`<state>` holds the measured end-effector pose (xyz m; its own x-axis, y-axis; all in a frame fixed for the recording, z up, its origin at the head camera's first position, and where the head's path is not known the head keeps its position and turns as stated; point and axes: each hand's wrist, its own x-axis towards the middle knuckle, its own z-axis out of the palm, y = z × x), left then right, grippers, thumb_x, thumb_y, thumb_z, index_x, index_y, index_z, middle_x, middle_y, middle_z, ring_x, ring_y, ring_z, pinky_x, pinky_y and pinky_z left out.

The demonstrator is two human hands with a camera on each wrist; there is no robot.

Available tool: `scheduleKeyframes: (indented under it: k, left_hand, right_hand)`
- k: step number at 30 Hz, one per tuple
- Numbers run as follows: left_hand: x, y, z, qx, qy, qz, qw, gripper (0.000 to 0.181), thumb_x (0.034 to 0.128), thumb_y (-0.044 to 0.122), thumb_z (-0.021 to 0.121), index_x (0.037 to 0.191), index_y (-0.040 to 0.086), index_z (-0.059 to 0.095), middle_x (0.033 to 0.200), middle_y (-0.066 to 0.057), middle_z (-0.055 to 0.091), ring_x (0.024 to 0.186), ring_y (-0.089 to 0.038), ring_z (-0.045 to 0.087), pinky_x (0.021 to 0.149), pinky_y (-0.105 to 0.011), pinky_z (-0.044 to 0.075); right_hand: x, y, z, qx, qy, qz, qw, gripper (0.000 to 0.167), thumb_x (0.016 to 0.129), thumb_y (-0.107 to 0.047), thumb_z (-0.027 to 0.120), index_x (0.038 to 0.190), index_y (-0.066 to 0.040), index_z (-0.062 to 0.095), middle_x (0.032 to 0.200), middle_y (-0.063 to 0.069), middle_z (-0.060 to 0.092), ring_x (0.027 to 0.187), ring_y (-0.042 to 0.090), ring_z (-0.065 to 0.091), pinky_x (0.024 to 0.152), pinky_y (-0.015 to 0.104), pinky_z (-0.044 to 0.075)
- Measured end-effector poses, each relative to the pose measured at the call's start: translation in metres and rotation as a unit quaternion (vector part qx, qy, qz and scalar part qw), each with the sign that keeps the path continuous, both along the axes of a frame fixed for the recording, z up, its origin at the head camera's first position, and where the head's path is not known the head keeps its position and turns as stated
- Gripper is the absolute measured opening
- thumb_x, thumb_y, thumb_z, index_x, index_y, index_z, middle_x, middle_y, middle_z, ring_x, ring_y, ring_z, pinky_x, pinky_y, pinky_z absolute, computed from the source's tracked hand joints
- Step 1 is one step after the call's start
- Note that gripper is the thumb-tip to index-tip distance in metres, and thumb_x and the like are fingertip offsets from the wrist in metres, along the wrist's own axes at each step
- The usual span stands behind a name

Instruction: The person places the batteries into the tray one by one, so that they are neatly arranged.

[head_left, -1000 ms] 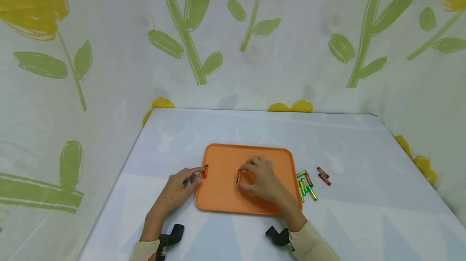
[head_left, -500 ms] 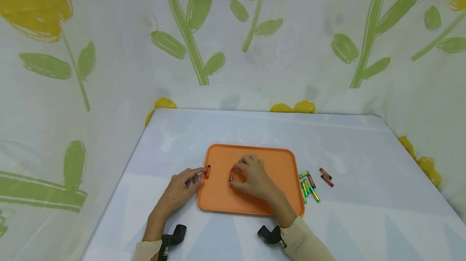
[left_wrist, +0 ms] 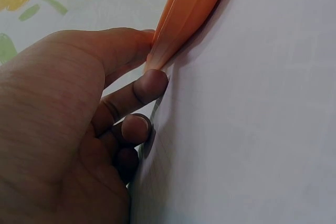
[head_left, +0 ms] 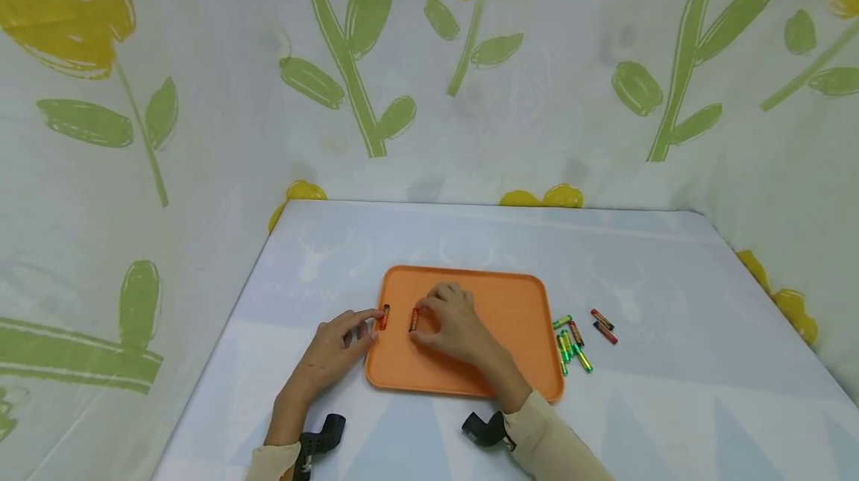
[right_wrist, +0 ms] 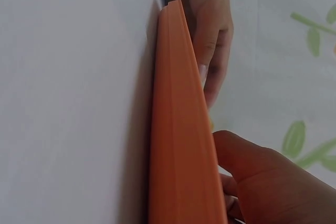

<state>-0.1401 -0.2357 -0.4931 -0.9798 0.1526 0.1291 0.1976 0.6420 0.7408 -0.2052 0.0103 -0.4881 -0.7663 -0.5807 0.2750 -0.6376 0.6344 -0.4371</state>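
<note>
An orange tray (head_left: pixel 496 339) lies on the table. At its left rim my left hand (head_left: pixel 335 347) pinches the edge between thumb and index finger, one digit reaching over the rim and others outside it in the left wrist view. The index fingertip lies against a red-and-black battery (head_left: pixel 385 317) just inside that rim. Over the tray, my right hand (head_left: pixel 452 324) holds a second red-and-black battery (head_left: pixel 414 319) end to end between thumb and index finger, roughly parallel to the first and a short gap to its right. The right wrist view hides both batteries behind the tray wall.
Beside the tray's right edge lies a loose group of green batteries (head_left: pixel 581 358) with a red one (head_left: pixel 576 333) among them. Two more red batteries (head_left: pixel 604 324) lie further right. Flower-printed cloth surrounds the table (head_left: pixel 658 272).
My right hand has slid left across the tray with its battery, narrowing the gap to the battery at the left rim. The left hand has stayed at the rim.
</note>
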Motion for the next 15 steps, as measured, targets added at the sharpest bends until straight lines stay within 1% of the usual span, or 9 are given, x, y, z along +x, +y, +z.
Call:
scheduleKeyframes:
  k: [5,9,14,15]
  left_hand:
    - [-0.001,-0.001,-0.003,-0.007,-0.002,0.0,1.0,0.033,0.0964,0.024,0.07,0.129,0.025,0.067,0.085,0.01,0.055,0.068,-0.009,0.044,0.062,-0.026,0.038]
    - [-0.001,-0.002,-0.004,-0.002,-0.003,-0.001,1.0,0.033,0.096,0.024,0.07,0.129,0.025,0.068,0.085,0.01,0.055,0.067,-0.009,0.043,0.062,-0.026,0.038]
    - [-0.002,-0.002,-0.005,0.0,0.016,-0.006,0.9999,0.033,0.0954,0.023,0.071,0.128,0.022,0.069,0.085,0.011,0.055,0.067,-0.008,0.044,0.062,-0.026,0.038]
    - [-0.002,-0.002,-0.005,-0.001,0.017,-0.006,0.9998,0.033,0.0954,0.024,0.071,0.128,0.022,0.069,0.085,0.011,0.055,0.067,-0.007,0.044,0.064,-0.026,0.038]
  right_hand:
    - [-0.002,-0.006,-0.001,0.0,0.005,0.005,1.0,0.041,0.083,-0.042,0.081,0.112,-0.015,0.073,0.105,-0.003,0.053,0.099,0.017,0.042,0.08,0.038,0.028]
    - [-0.004,-0.01,-0.003,0.002,0.005,0.004,1.0,0.042,0.082,-0.043,0.082,0.112,-0.015,0.073,0.105,-0.003,0.054,0.099,0.017,0.042,0.081,0.037,0.029]
    - [-0.005,-0.016,-0.003,0.011,0.001,-0.004,0.9999,0.042,0.082,-0.043,0.083,0.112,-0.015,0.073,0.105,-0.003,0.054,0.099,0.016,0.042,0.081,0.037,0.029]
    - [-0.005,-0.017,-0.003,0.011,0.001,-0.005,0.9999,0.042,0.081,-0.043,0.083,0.112,-0.015,0.073,0.105,-0.003,0.054,0.099,0.016,0.042,0.081,0.037,0.029]
